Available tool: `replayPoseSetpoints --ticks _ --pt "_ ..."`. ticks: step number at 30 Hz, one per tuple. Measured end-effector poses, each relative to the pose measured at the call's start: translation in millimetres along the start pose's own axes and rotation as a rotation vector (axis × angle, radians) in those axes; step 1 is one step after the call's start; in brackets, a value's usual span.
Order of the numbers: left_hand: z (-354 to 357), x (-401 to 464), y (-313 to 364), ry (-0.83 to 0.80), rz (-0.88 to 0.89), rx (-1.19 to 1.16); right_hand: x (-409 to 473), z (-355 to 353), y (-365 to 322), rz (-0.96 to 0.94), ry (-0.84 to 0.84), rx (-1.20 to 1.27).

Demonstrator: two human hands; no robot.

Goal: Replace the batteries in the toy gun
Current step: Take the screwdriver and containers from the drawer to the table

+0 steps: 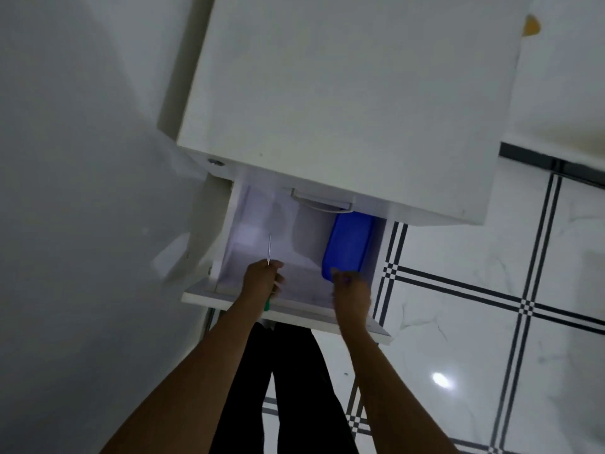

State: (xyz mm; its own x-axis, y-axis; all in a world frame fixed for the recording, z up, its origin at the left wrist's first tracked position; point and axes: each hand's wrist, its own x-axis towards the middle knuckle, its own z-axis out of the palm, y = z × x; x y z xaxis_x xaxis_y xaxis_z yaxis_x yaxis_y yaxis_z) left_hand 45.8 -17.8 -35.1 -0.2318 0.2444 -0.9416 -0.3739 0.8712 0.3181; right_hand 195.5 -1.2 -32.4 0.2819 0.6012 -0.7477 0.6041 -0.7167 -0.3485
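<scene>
Blue box [348,244] touches right hand [350,291]; left hand [263,278] grips screwdriver [269,249].

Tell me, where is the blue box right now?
In the head view, the blue box lies inside the open white drawer, against its right wall, just beyond the right hand.

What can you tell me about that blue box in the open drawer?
The blue box looks like smooth plastic with rounded corners and a raised rim, apparently a lidded container. It lies along the right side of the open white drawer, its far end partly under the cabinet's handle. The right hand reaches its near corner; whether the fingers touch it is blurred.
</scene>
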Motion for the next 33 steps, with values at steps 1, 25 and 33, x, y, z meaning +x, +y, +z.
replayPoseSetpoints --ticks 1,25,33 --pt "4.0 1.8 -1.8 -0.008 0.010 0.020 11.6 -6.8 7.3 0.054 0.038 -0.019" --pt "4.6 -51.3 -2.7 -0.186 0.086 0.198 -54.4 -17.2 65.0 0.261 -0.181 0.342" --pt "-22.0 -61.3 4.3 -0.212 0.156 0.184 -23.1 -9.3 45.9 0.274 -0.051 0.421"
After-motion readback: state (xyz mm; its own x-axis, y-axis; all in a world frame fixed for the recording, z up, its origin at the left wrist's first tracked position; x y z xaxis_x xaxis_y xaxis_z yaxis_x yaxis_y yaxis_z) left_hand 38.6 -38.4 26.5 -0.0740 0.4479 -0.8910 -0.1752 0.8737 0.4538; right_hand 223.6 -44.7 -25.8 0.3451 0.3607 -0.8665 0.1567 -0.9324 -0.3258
